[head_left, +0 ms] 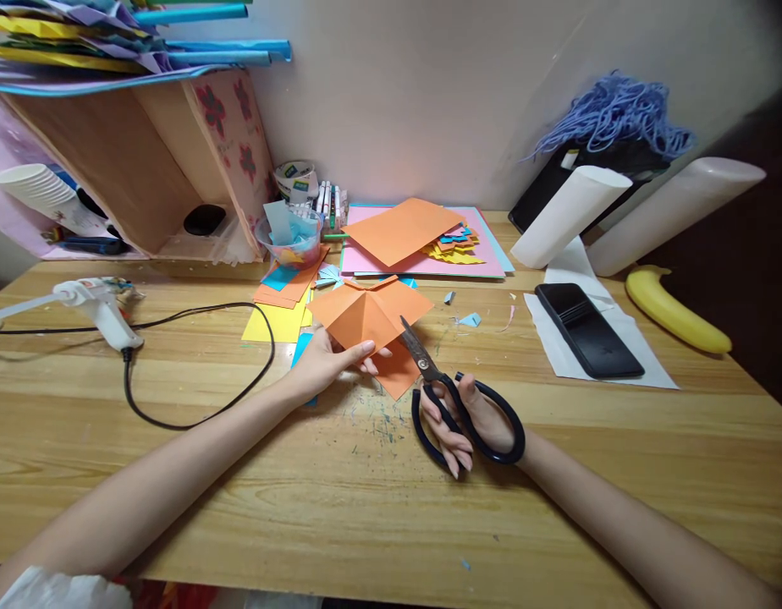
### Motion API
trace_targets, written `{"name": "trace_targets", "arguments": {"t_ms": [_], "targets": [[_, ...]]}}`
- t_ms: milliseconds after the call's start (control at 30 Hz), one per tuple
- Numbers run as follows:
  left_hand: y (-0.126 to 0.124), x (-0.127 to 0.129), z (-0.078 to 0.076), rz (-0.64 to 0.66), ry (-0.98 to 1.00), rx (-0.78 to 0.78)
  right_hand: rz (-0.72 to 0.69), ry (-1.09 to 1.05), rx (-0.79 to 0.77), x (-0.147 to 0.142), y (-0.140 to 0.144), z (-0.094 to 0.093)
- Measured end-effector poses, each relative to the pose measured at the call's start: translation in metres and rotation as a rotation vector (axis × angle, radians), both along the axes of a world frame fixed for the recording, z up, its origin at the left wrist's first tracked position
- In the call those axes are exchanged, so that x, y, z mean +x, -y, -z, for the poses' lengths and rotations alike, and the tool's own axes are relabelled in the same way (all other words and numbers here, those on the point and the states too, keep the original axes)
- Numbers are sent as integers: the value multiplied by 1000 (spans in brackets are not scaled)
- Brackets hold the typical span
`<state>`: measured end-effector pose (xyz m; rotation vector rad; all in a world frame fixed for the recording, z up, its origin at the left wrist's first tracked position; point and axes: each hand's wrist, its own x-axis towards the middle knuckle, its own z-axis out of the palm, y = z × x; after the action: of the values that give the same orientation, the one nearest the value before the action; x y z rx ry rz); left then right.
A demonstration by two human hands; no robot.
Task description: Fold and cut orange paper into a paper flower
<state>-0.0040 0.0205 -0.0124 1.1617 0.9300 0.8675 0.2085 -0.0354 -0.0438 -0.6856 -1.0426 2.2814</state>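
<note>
A folded orange paper (366, 317) is held just above the wooden table (366, 507) by the left hand (331, 362), the thumb and fingers pinched on its lower edge. Black-handled scissors (458, 406) are gripped by the right hand (470, 419), with the fingers threaded through the loops and curled shut on them; the blades — nearly closed, as far as can be seen — are pointed up and left, and their tip is touching or just beside the paper's right edge.

Behind the folded piece, loose sheets of orange, yellow and blue paper (280, 309) are spread on the table, and a pink sheet stack (422, 245) is topped by another orange sheet. A small clear bowl (293, 241) of paper scraps is set near the wall. Well to the left a white glue gun (96, 309) is lying, its black cord looped across the wood. To the right a black phone (587, 330) is resting on white paper, with a banana (676, 309) further right, beside two white rolls (619, 216).
</note>
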Motion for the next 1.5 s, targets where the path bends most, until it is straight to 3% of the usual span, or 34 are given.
{"name": "trace_targets", "arguments": {"t_ms": [500, 667, 933, 1500], "targets": [[-2, -3, 5, 12, 3, 13, 18, -45, -47, 0, -1, 11], [-1, -2, 1, 27, -6, 28, 0, -25, -7, 3, -1, 5], [0, -5, -1, 174, -110, 104, 14, 2, 56, 2, -1, -5], [-1, -6, 2, 210, -129, 130, 5, -115, -40, -3, -2, 5]]}}
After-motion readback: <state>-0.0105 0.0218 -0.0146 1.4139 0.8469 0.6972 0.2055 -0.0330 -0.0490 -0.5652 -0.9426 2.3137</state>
